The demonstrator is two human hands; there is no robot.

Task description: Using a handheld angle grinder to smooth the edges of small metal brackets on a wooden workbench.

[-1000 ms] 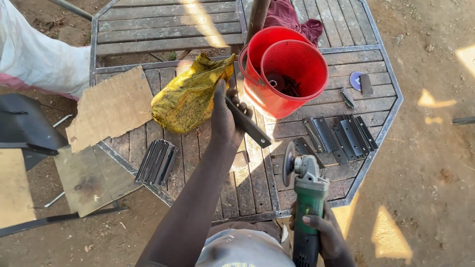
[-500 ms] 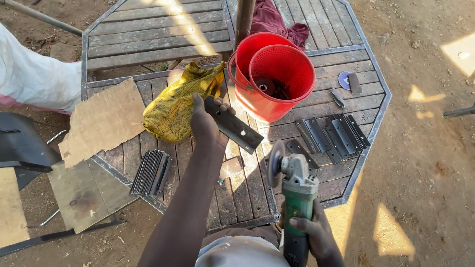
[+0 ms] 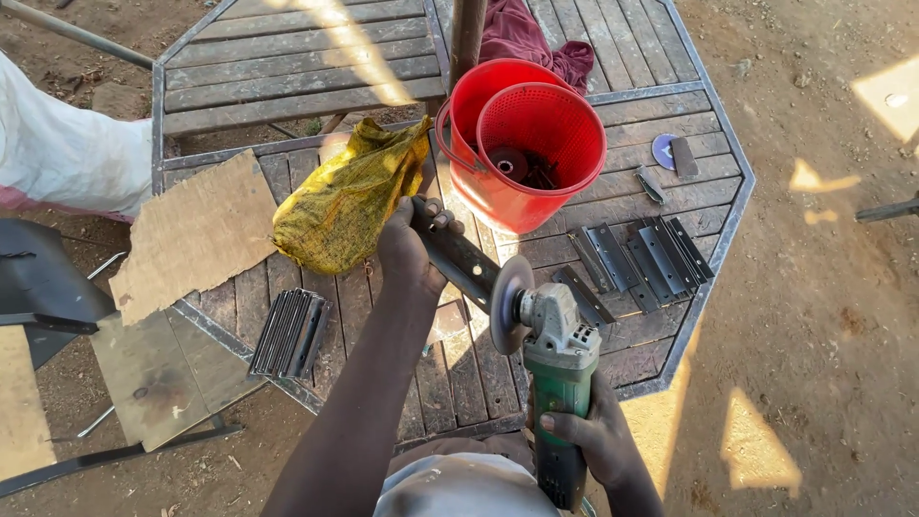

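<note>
Metal bar [image 3: 458, 257] in left hand [image 3: 407, 251]; right hand [image 3: 593, 440] w/ grinder [image 3: 550, 369].

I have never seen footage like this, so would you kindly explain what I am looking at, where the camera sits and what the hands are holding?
The camera is worn on a person's head and looks down at their own two bare hands. The left hand grips a flat dark metal bar. The right hand holds a green angle grinder, its disc close to the bar. Below is a slatted wooden table bearing a red bucket with a red strainer basket inside, a yellow sack, cardboard and stacks of metal pieces.
</note>
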